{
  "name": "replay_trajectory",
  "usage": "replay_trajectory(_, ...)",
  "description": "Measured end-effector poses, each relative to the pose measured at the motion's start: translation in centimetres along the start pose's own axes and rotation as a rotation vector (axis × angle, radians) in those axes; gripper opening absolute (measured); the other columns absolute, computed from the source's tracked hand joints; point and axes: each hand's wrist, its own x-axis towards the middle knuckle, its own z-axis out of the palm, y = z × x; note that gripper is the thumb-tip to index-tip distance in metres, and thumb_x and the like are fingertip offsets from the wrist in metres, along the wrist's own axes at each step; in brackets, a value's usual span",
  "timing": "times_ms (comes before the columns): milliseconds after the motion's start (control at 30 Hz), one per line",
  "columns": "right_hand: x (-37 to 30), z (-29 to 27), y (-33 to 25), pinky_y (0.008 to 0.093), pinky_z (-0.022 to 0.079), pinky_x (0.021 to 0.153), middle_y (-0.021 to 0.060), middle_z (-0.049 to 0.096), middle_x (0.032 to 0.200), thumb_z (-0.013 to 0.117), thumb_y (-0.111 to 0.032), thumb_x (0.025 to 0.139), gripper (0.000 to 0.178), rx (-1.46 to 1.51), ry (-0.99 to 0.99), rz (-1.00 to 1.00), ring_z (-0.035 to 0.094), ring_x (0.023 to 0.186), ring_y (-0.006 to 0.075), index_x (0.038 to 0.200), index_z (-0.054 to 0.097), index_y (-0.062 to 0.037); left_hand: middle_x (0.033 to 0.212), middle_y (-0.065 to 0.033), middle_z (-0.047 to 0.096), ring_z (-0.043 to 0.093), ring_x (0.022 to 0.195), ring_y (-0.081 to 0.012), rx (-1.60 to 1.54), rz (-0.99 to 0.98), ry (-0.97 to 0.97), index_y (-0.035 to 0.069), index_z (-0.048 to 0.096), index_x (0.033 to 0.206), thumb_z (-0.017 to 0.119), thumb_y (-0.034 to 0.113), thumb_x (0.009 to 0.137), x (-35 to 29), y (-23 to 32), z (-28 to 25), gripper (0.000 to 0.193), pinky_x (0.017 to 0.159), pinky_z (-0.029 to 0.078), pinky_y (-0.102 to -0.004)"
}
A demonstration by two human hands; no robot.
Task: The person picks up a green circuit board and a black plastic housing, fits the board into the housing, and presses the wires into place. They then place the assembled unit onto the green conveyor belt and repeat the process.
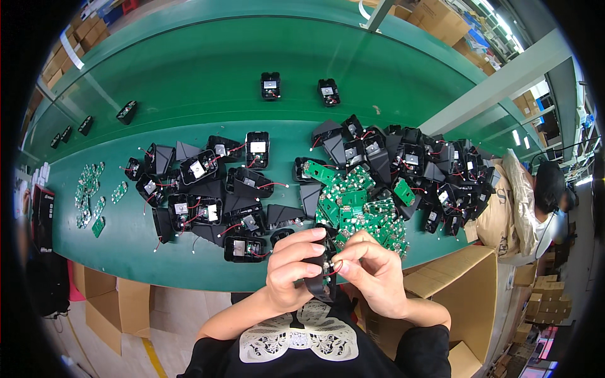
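Note:
At the table's near edge, my left hand (pixel 288 269) is closed around a black plastic housing (pixel 322 291), tilted on its side in front of my chest. My right hand (pixel 378 277) pinches a thin red wire lead (pixel 336 265) at the housing's opening; the fingertips partly hide its end. Just beyond my hands lies a heap of green circuit boards (pixel 365 214). Black housings with red wires and pale metal blocks inside lie in a left group (pixel 205 165) and a larger right pile (pixel 413 157).
Beyond the green table (pixel 126 246) runs a green belt (pixel 208 82) carrying several black housings (pixel 270 86). Loose boards (pixel 88 189) lie at the far left. Open cardboard boxes (pixel 120 302) stand below the near edge, with a large carton (pixel 466 283) at right. Another person (pixel 549 195) is at far right.

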Motion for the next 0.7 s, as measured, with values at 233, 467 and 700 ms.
replay_trajectory(233, -0.18, 0.14, -0.33, 0.0198, 0.034, 0.061, 0.0008, 0.049, 0.08, 0.063, -0.006, 0.081, 0.008, 0.024, 0.006, 0.021, 0.042, 0.069, 0.0063, 0.087, 0.063, -0.0012, 0.096, -0.014, 0.053, 0.057, 0.094, -0.0351, -0.036, 0.028, 0.017, 0.007, 0.042, 0.093, 0.075, 0.002, 0.062, -0.08, -0.18, 0.32, 0.045, 0.076, 0.051, -0.0393)
replay_trajectory(467, -0.31, 0.2, -0.33, 0.0204, 0.036, 0.063, 0.0028, 0.049, 0.082, 0.062, -0.005, 0.081, 0.007, 0.039, 0.006, 0.009, 0.044, 0.069, 0.0074, 0.086, 0.061, 0.0006, 0.093, -0.0132, 0.052, 0.056, 0.094, -0.0342, -0.012, 0.043, 0.03, 0.006, 0.046, 0.094, 0.075, 0.002, 0.063, 0.06, -0.13, 0.49, 0.042, 0.078, 0.052, -0.0408)
replay_trajectory(700, -0.29, 0.65, 0.29, 0.0181, 0.034, 0.055, 0.0, 0.05, 0.078, 0.066, -0.006, 0.078, 0.01, -0.006, 0.051, -0.094, 0.043, 0.066, 0.0047, 0.087, 0.065, -0.0021, 0.094, -0.0129, 0.051, 0.057, 0.094, -0.0332, 0.057, 0.033, 0.004, 0.005, 0.049, 0.095, 0.072, 0.002, 0.066, 0.18, 0.24, 0.32, 0.037, 0.08, 0.052, -0.0417)
